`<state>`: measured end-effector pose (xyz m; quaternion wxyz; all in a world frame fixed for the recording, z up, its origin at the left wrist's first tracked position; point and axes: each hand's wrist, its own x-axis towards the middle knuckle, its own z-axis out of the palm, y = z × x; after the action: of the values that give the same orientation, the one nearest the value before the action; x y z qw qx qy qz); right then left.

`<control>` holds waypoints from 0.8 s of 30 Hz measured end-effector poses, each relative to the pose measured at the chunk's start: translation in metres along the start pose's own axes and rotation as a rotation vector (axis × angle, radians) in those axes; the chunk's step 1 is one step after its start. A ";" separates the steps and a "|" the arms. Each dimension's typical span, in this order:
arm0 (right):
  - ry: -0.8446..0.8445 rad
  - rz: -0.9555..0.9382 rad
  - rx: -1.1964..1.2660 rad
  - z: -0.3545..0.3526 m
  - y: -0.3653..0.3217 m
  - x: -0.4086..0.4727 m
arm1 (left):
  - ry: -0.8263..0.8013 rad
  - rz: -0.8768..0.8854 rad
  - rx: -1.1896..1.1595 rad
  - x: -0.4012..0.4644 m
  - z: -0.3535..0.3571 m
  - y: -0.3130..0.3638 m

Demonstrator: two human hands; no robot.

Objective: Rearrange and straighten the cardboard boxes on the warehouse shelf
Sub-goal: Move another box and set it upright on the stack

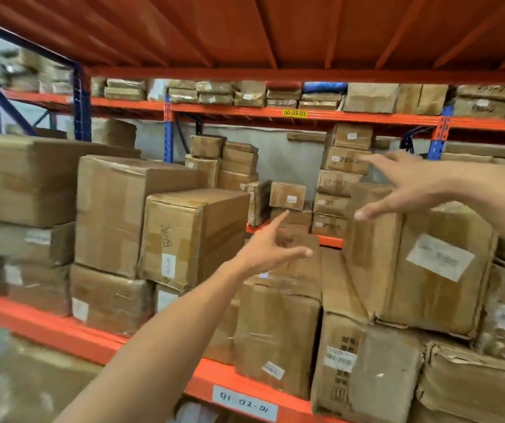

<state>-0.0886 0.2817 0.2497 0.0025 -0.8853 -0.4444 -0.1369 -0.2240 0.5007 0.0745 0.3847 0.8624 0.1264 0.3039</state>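
Brown cardboard boxes crowd an orange shelf beam [98, 337]. A large box with a white label [422, 270] sits tilted on top of lower boxes at the right. My right hand [403, 184] hovers open just above its top left edge, fingers spread. My left hand [269, 245] is open in the gap at the middle, over a lower taped box [275, 331] and holding nothing. Left of that gap stands a handwritten-marked box [190, 236], slightly askew on the boxes under it.
Stacks of big boxes [22, 184] fill the left of the shelf. Smaller boxes [288, 195] are piled on the rack behind. An orange deck [275, 32] runs close overhead. More boxes [16, 389] lie on the level below.
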 end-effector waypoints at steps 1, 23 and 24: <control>0.017 -0.035 0.021 0.001 -0.025 0.011 | 0.167 0.014 -0.038 -0.004 -0.019 -0.015; -0.107 -0.265 0.264 0.120 -0.301 0.173 | 0.441 -0.594 -0.462 -0.065 -0.150 -0.212; -0.124 -0.240 0.294 0.120 -0.291 0.171 | 0.442 -0.588 -0.485 -0.065 -0.147 -0.211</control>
<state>-0.1919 0.6074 0.1415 0.0883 -0.8229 -0.5611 -0.0152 -0.3631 0.6991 -0.0332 0.6100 0.5884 0.3709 0.3796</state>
